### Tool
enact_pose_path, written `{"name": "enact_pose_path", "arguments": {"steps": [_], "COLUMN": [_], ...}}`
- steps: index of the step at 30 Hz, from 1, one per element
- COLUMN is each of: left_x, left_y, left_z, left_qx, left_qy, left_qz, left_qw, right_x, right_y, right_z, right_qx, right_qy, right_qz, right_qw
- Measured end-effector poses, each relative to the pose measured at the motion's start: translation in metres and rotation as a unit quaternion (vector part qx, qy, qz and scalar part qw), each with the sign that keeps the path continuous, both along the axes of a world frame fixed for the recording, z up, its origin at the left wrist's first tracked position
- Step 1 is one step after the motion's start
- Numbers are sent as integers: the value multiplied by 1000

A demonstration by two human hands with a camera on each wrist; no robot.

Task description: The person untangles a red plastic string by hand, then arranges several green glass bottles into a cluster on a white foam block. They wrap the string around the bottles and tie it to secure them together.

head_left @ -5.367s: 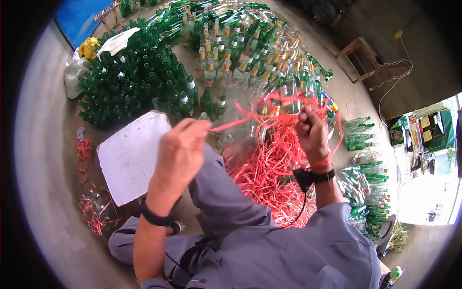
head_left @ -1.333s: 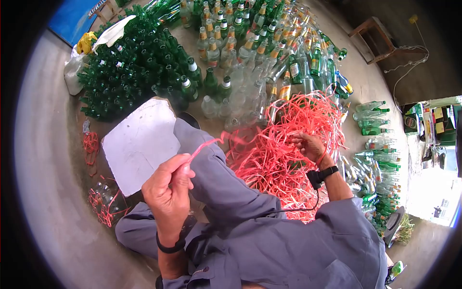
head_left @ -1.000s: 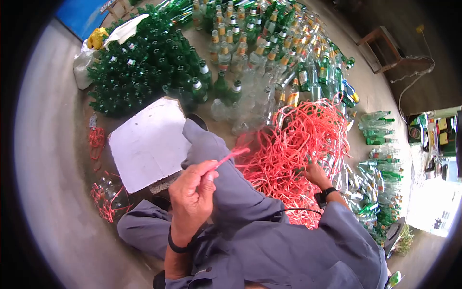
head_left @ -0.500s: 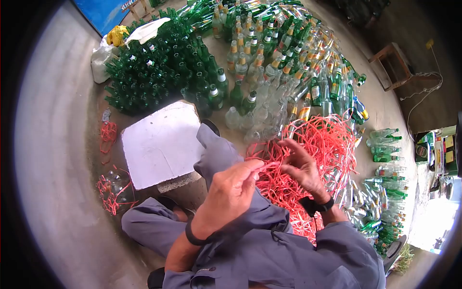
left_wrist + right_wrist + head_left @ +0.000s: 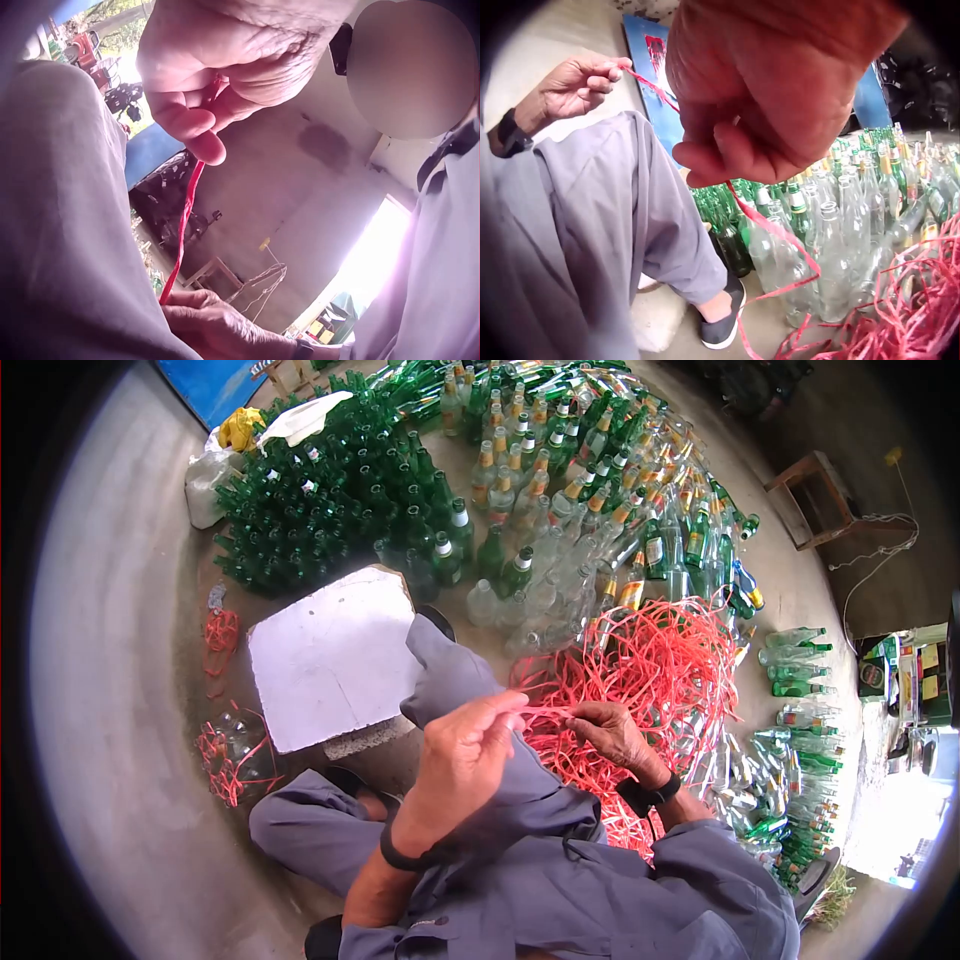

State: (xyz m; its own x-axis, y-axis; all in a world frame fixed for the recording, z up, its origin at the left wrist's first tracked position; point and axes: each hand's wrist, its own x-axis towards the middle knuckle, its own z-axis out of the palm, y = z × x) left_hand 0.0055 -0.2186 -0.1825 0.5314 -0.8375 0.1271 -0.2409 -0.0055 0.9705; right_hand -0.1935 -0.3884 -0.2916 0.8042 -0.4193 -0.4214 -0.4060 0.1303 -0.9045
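My left hand (image 5: 465, 755) pinches the end of a thin red plastic strap (image 5: 184, 225) between thumb and fingers. A short way to the right, my right hand (image 5: 612, 732) pinches the same strap. Between the two hands the strap runs nearly straight in the head view. Past the right hand its tail (image 5: 772, 229) hangs down in bends towards a large tangle of red straps (image 5: 660, 660). That heap lies on the floor beside my raised knee, just beyond the right hand. The right wrist view shows the left hand (image 5: 577, 90) with its fingers curled in at the strap end.
A white board (image 5: 335, 660) on a block lies left of my knee. Green bottles (image 5: 330, 510) crowd the back left, and clear ones (image 5: 540, 590) stand behind the tangle. More bottles (image 5: 800, 760) lie along the right. A small bundle of straps (image 5: 235, 760) sits far left.
The right hand has come out of the tangle to meet the strap near the left hand, and its spread fingers have closed on it. The left hand has moved rightward since 1.3 s ago.
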Motion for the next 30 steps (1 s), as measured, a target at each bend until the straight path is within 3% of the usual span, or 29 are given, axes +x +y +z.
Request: {"name": "enact_pose_path", "arguments": {"steps": [6,12,20,30], "left_x": [6,22,43,37], "left_y": [9,45,82,90], "left_z": [6,-3,-19,-34], "left_qx": [28,79,117,165], "left_qy": [62,56,37,28], "left_qz": [42,75,144,134], "left_qw": [997,992,982,977], "right_x": [-9,-11,-24,-6], "right_y": [-4,-14,-53,-68], "right_z": [-24,-39,-80,-91], "right_qx": [-86,28,27,2], "right_qy": [30,34,6,53], "right_qz": [20,-165,-330,-282], "right_qw": [996,985,944,958]}}
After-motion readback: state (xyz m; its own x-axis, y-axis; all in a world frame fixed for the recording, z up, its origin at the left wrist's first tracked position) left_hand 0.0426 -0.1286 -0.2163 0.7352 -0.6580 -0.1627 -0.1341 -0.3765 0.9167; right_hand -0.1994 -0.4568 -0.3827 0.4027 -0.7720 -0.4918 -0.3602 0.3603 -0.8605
